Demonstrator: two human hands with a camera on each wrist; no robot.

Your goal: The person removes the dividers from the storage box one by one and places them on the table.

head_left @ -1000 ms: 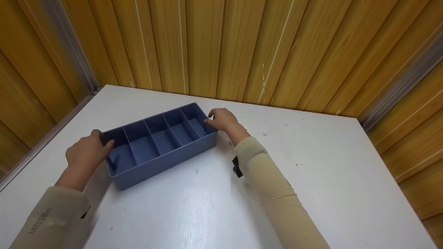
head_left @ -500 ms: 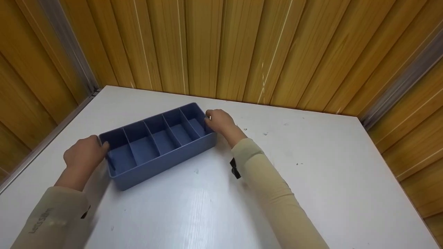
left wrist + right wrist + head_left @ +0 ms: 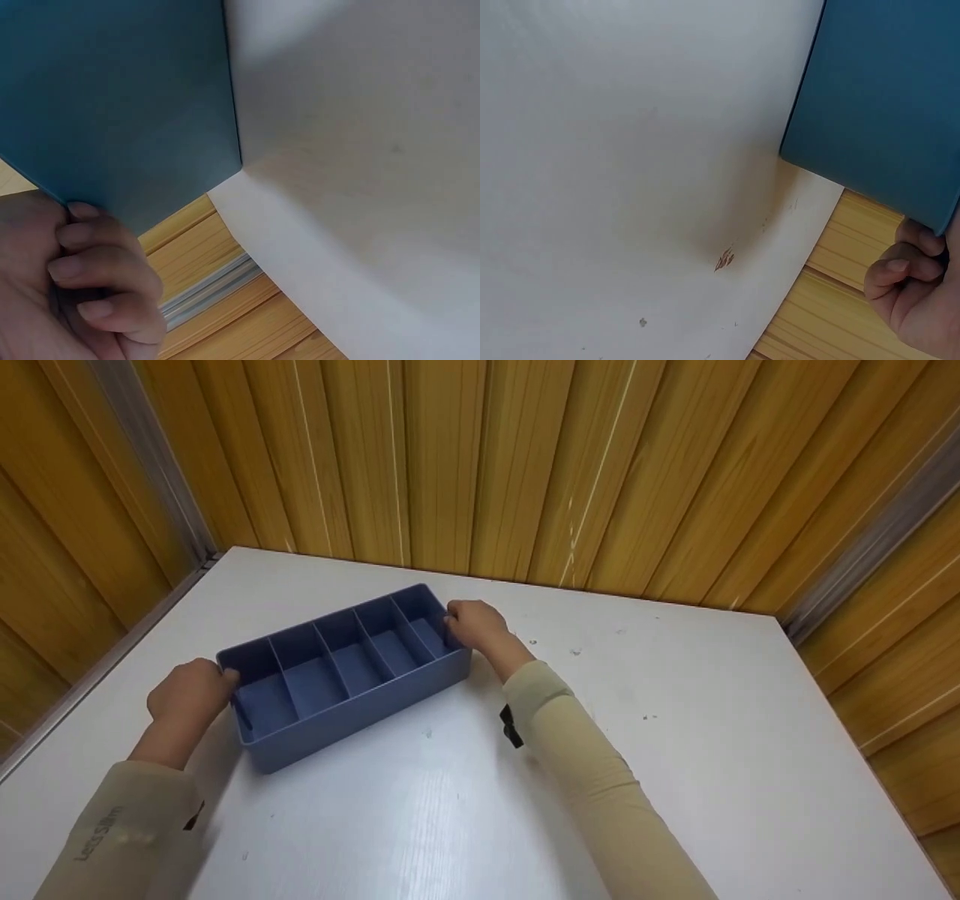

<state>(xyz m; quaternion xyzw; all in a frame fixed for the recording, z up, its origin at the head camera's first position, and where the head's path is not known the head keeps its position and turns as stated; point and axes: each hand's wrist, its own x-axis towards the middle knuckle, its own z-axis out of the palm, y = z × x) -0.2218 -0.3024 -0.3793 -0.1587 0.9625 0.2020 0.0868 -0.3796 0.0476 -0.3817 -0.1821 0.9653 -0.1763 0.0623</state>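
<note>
A blue plastic divider box (image 3: 360,715) stands at a slant on the white table in the head view, its several compartments showing nothing inside. My left hand (image 3: 187,694) grips the rim of its near left end wall, thumb inside. At the far right end, my right hand (image 3: 478,626) grips the opposite rim. In the left wrist view the left hand (image 3: 109,277) has curled fingers against the outer face of the box (image 3: 127,105). Likewise, the right wrist view has the right hand (image 3: 915,289) curled at the edge of the box (image 3: 881,97).
The white table (image 3: 675,780) carries small scuffs and specks (image 3: 575,652). Wood-patterned panels (image 3: 517,465) rise behind it and along both sides. Metal corner posts (image 3: 150,450) stand at the back left and back right.
My left hand has lowered slightly, and its fingers have closed round the end rim. The right hand's fingers have also drawn in on the rim. The box has hardly moved.
</note>
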